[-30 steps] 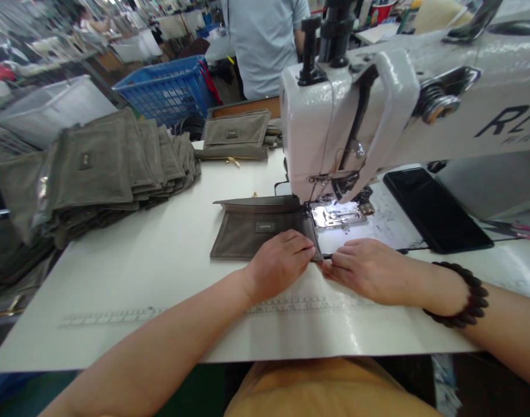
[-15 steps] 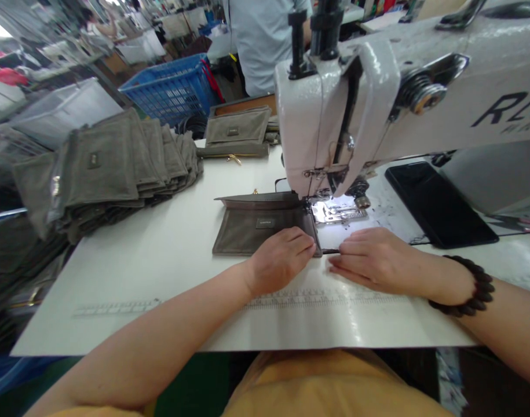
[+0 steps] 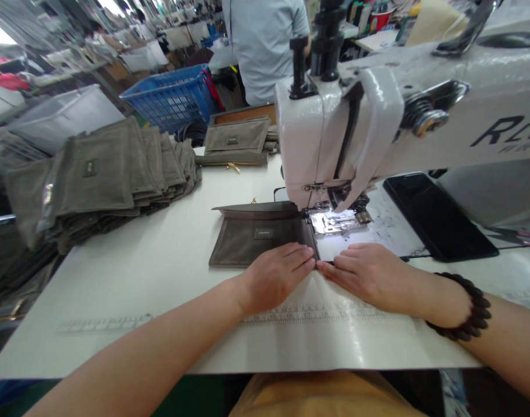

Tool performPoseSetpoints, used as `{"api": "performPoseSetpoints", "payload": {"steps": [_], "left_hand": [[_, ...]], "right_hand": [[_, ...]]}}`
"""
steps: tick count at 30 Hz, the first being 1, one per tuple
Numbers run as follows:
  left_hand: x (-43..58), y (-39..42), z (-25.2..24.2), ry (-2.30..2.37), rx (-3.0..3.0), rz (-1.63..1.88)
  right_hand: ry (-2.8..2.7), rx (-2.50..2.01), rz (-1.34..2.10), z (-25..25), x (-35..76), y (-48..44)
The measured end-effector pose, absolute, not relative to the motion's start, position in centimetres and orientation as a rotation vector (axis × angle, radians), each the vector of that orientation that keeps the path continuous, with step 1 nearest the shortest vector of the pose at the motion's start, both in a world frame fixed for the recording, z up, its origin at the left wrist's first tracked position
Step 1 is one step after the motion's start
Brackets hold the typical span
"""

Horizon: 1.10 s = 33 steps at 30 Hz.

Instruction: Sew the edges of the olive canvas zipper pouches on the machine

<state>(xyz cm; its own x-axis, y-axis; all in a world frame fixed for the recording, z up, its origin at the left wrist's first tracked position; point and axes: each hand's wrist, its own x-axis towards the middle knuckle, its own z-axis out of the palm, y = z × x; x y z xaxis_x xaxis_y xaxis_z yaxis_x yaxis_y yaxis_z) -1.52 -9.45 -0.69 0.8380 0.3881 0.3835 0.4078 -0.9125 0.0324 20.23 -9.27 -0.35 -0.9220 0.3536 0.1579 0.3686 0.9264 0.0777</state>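
Note:
A grey-brown fabric wallet (image 3: 238, 240) with a small label lies on the table, its flap raised at the back. Its right edge runs under the needle area of a white sewing machine (image 3: 297, 145). My left hand (image 3: 280, 275) is closed over the wallet's front right corner, fingertips at the edge. Touching that same corner, my right hand (image 3: 364, 269) has its fingers drawn together on a narrow dark strip, mostly hidden under them. The fingertips of both hands nearly meet.
Stacked wallets (image 3: 95, 174) pile up at left; more wallets (image 3: 236, 136) lie behind. A phone (image 3: 441, 214) and scissors (image 3: 514, 236) are at right. A ruler scale (image 3: 299, 315) runs along the front. Beyond are a blue basket (image 3: 173, 95) and a standing person (image 3: 265, 52).
My right hand has moved left to the wallet's corner, closing the gap where the dark strip showed. My left hand stays on the wallet. The whole view has shifted slightly downward.

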Motion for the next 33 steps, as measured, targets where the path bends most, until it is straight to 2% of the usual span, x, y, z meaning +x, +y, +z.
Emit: {"api": "performPoseSetpoints", "payload": {"steps": [8,15,22,33], "left_hand": [[-1.7,-8.1,-1.2,-0.664,-2.968,-0.601],[-1.9,-6.5,-1.3,-0.682,-2.979,-0.609],[-1.7,-5.1,-1.1,-0.780,-2.993,-0.457],[-1.4,-3.0,-0.8,-0.909,-3.027,-0.433]], "right_hand": [[-2.873,-0.739,-0.179,-0.4,19.8,-8.7],[-2.819,-0.768,-0.241,-0.6,19.3,-7.9],[-2.757,-0.823,-0.332,-1.0,19.2,-7.4],[-2.744,-0.852,-0.293,-0.9,18.9,-7.4]]}}
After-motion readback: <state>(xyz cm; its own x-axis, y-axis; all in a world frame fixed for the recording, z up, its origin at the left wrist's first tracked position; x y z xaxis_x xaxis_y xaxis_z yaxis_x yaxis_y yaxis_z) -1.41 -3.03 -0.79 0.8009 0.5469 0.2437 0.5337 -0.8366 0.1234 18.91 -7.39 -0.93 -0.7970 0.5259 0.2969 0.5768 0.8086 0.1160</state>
